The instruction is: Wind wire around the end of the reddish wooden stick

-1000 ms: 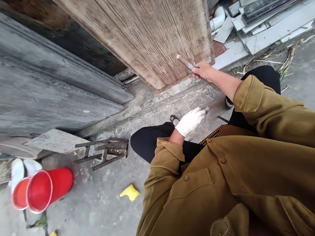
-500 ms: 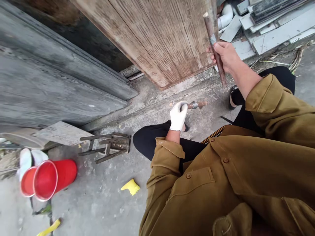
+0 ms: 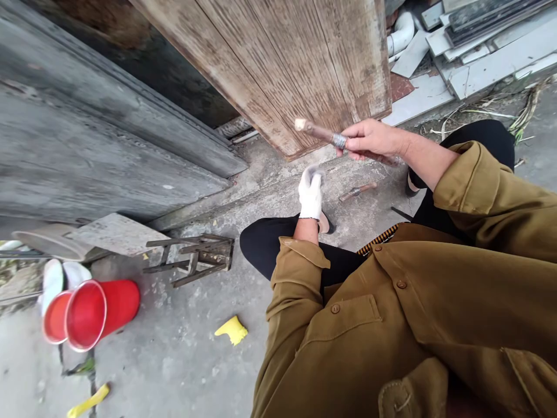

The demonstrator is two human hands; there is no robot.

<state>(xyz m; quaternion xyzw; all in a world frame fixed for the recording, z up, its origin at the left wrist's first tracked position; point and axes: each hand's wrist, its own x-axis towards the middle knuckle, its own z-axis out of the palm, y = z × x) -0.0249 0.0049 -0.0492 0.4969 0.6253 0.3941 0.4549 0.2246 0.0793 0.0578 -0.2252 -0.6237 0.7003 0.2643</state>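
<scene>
My bare right hand [image 3: 369,138] is closed around a brown wooden stick [image 3: 317,130] with wire wound near its middle. Its pale cut end points left, in front of the plank panel [image 3: 278,64]. Lower down, a second wire-bound stick [image 3: 357,191] appears slightly blurred over the concrete; whether it rests on the ground is unclear. My left hand [image 3: 310,194], in a white glove, is to the left of that stick and apart from it. Motion smears its fingertips, and nothing can be made out in them.
A small wooden stool [image 3: 198,258] lies on its side left of my knee. Red buckets [image 3: 119,310] are farther left. Yellow pieces [image 3: 232,331] lie on the concrete. Stacked tiles [image 3: 491,64] and a white pipe [image 3: 401,35] are at upper right, a grey board [image 3: 96,139] at left.
My right hand has come down and left, tipping its stick from steep to nearly level. The second stick has left my gloved left hand and is now to its right.
</scene>
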